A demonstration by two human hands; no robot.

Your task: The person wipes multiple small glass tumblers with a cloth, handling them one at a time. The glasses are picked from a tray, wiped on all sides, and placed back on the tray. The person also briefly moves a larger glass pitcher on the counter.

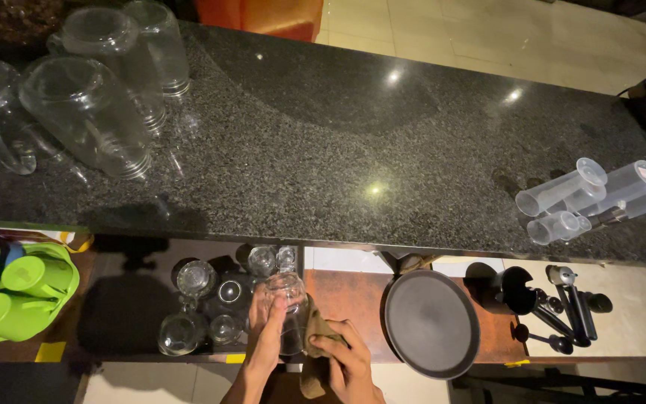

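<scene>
the left hand (267, 333) wraps its fingers around a clear drinking glass (287, 310), holding it above the lower shelf (353, 299) under the dark stone worktop (323, 150). the right hand (345, 363) is clenched on a brownish cloth (314, 352) pressed against the side of the glass, so the wiping of this glass looks to be under way rather than finished. just left of the held glass, a cluster of other glasses (211, 307) stands on the shelf; whether those are already wiped cannot be told. to the right on the shelf lies a round dark tray (431, 323), and beyond it some dark bar tools (555, 310). on the worktop, large clear pitchers (91, 112) lie at the far left and clear plastic measuring cylinders (592, 196) lie at the right. green cups (16, 292) sit stacked at the left edge.
</scene>
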